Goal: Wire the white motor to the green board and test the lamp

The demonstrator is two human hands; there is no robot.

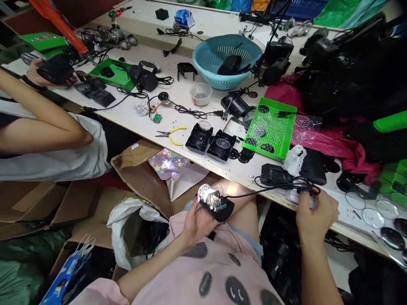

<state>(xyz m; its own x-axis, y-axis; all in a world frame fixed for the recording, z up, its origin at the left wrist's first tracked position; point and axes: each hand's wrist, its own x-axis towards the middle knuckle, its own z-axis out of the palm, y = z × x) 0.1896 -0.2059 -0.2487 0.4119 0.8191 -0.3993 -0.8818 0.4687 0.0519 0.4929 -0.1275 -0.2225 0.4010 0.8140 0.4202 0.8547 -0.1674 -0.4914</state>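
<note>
My left hand (pixel 196 225) is closed around a small black projector lamp (pixel 222 215) above my lap. The lamp's housing is open, showing a green circuit board, thin wires and a bright lit part beside a perforated disc (pixel 204 190). From the lamp a black power cable (pixel 241 196) runs right to the table edge. There my right hand (pixel 318 212) grips the end of the cable at a pale socket (pixel 294 195); the plug itself is mostly hidden by my fingers. Coloured snowflake light falls on a white sheet (pixel 187 180) in a cardboard box.
On the table (pixel 127 112) lie yellow-handled pliers (pixel 173 134), two open black housings (pixel 199 136), a green tray (pixel 270 127), a cup of screws (pixel 201 94) and a blue basket (pixel 206 63). At left, a co-worker's hand (pixel 34 76) holds a black lamp housing.
</note>
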